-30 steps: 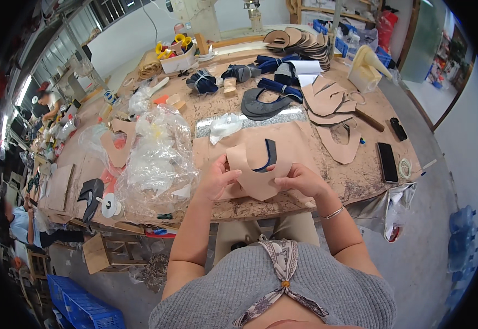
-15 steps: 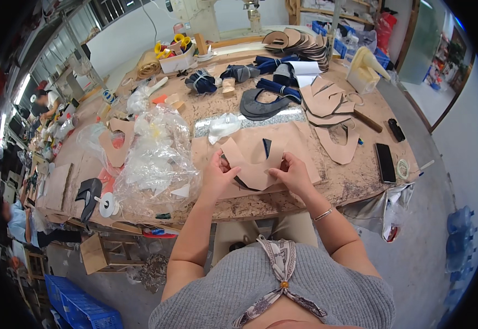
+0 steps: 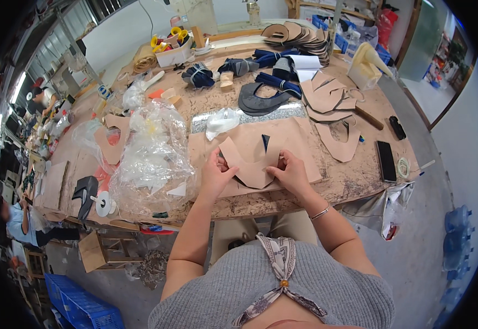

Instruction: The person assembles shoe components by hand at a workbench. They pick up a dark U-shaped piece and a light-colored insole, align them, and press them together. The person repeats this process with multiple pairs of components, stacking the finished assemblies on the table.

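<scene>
A U-shaped tan cut piece (image 3: 251, 171), leather-like and dark along its lower edge, lies between my hands over a larger tan sheet (image 3: 299, 142). My left hand (image 3: 216, 174) grips its left arm, thumb on top and fingers partly hidden at the edge. On the opposite side, the thumb and fingers of my right hand (image 3: 291, 172) pinch its right arm. Inside the curve, a small dark blue sliver (image 3: 265, 143) shows; I cannot tell what it belongs to. A crumpled white plastic piece (image 3: 221, 123) sits just beyond, by a speckled grey slab (image 3: 252, 117).
Clear plastic bags (image 3: 154, 153) and a tape dispenser (image 3: 85, 194) are at left. Dark U-shaped pieces (image 3: 266, 101) and tied blue bundles (image 3: 198, 75) lie farther back. At right are tan cut pieces (image 3: 340, 141), a hammer (image 3: 368, 117), a phone (image 3: 385, 161) and a glue container (image 3: 366, 68).
The U-shaped piece sits flatter, and less of the dark layer shows at its lower left edge and inside its curve. Both hands keep their hold, and the view has shifted slightly.
</scene>
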{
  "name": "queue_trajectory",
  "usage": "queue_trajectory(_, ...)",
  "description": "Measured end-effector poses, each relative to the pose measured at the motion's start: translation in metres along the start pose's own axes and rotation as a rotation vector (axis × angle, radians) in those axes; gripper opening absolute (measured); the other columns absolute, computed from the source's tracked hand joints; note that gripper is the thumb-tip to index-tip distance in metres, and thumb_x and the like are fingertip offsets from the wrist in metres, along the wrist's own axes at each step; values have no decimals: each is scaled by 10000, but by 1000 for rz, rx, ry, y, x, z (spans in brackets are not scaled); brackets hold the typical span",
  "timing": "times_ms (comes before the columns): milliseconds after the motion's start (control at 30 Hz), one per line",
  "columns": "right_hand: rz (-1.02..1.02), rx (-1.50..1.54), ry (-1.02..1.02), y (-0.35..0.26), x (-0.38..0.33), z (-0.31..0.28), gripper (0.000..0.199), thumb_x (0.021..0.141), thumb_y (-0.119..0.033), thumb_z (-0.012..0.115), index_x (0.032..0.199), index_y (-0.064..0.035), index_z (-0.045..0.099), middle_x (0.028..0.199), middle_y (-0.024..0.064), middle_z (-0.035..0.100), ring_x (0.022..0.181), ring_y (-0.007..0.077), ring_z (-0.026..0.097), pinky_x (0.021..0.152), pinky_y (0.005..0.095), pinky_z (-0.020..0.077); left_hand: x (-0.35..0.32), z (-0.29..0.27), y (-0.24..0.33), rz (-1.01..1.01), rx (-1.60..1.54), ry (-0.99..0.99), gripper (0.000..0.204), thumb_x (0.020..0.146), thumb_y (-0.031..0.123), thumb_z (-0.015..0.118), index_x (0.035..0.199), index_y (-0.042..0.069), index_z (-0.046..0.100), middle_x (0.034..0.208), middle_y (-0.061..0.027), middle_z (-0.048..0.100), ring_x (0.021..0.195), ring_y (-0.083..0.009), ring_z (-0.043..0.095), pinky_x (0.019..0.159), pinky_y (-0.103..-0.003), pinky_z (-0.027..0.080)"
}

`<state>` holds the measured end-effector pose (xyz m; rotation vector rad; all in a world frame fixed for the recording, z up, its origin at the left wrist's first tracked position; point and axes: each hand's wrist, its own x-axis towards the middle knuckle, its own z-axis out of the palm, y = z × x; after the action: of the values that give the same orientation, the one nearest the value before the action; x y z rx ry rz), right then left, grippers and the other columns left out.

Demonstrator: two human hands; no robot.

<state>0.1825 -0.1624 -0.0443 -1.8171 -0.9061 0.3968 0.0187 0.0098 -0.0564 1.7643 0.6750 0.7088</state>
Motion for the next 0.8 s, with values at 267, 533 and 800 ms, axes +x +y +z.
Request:
queue_trajectory(267,-132,-136,29,0,-3,4,425,695,-121,798,1039,6,584,714,101,627,672,253,604,624,363,488,-4,1,17,7,253,-39,768,744,63,750,1389,-53,350,861,-73,619,714,-111,613,651,-246,513)
queue_trajectory(533,-172,-210,-13,-2,0,3,428,701,-131,784,1052,-18,567,721,98,597,744,275,572,665,390,473,32,-19,7,-39,167,-25,740,762,77,734,1394,-40,366,838,-72,646,731,-127,619,672,-259,505)
queue_trajectory(800,-184,-224,-18,-1,-1,3,420,703,-135,782,1048,-19,574,731,103,600,764,284,572,679,395,474,37,-18,12,-26,378,21,729,712,122,747,1358,-28,443,704,-50,639,648,-128,611,646,-273,500)
